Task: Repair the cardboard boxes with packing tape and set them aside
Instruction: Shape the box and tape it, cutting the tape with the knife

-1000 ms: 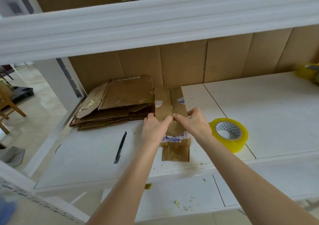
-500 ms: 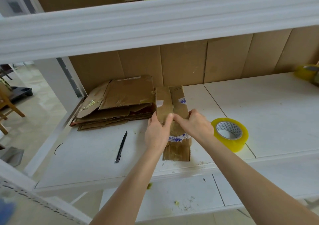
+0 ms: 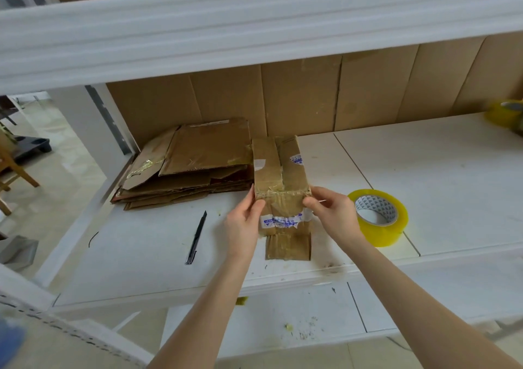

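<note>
The hands have spread apart: left hand (image 3: 245, 221) and right hand (image 3: 334, 215) pinch the cardboard box (image 3: 283, 167) at nine and three o'clock. Probably light, floppy; grip stiff folded corners.

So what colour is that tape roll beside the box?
The tape roll is translucent yellow, with a white core; the head view shows it.

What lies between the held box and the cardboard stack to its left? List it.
Nothing visible. The cardboard box, gripped by the left hand and right hand, has its far left edge beside the stack of flattened cardboard. The black cutter lies nearer the person, off that path; the tape roll sits on the other side.
</note>
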